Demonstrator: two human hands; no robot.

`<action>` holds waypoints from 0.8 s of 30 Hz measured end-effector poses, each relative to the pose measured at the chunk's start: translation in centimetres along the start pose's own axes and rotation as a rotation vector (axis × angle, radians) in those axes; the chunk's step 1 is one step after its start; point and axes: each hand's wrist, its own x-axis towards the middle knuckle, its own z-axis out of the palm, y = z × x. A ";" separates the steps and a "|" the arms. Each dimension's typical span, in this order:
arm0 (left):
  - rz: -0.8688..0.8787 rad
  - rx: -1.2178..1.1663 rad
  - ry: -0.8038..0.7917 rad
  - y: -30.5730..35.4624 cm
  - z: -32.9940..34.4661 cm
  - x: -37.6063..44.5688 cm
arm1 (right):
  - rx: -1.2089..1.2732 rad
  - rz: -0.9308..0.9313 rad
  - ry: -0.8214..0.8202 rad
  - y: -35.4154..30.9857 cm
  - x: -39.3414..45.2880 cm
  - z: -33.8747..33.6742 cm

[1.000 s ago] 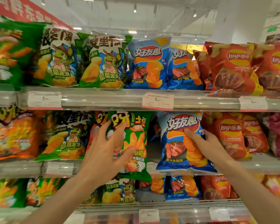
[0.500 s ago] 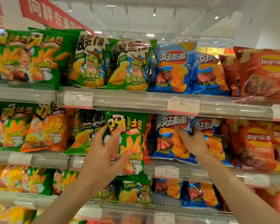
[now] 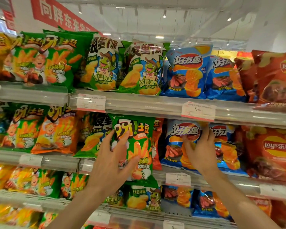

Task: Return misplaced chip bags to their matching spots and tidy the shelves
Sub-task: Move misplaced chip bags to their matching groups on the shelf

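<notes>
Step in hand: the person is pulling a misplaced bag out of the wrong row, and at the same time seating another bag where it belongs.

Left hand [image 3: 113, 164]: it is grasping the green fries bag [image 3: 135, 146] from the front, thumb on the right side of the pack and fingers spread over its left part; the bag is standing out in front of the middle shelf [image 3: 59, 162], nearer to the camera than the bags behind it.

Where the green fries bag is sitting: between the green wavy-chip bag [image 3: 96, 138] on its left and an orange bag [image 3: 156, 144] showing at its right edge, so it is plainly among other kinds.

Right hand [image 3: 200, 151]: it is lying flat on the blue steak-flavour bag [image 3: 178, 142], fingers nearly straight and reaching up towards the price tag [image 3: 198, 110], pressing rather than clasping; whether the thumb is hooking behind the pack cannot be told.

Blue steak-flavour bag: it is standing in the blue row of the middle shelf, with a matching blue bag just to its right.

Matching spot: matching green fries bags [image 3: 59, 63] are standing at the far left of the top shelf, and more on the left of the middle shelf.

Next move, as a judgement: the left hand is needing to lift the bag clear of the shelf lip, carry it left and stand it upright among its like; the right hand is needing only to let go.
</notes>
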 end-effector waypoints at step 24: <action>-0.025 -0.070 -0.004 -0.4 0.0 0.1 | -0.362 -0.500 -0.508 3.6 -0.5 -0.6</action>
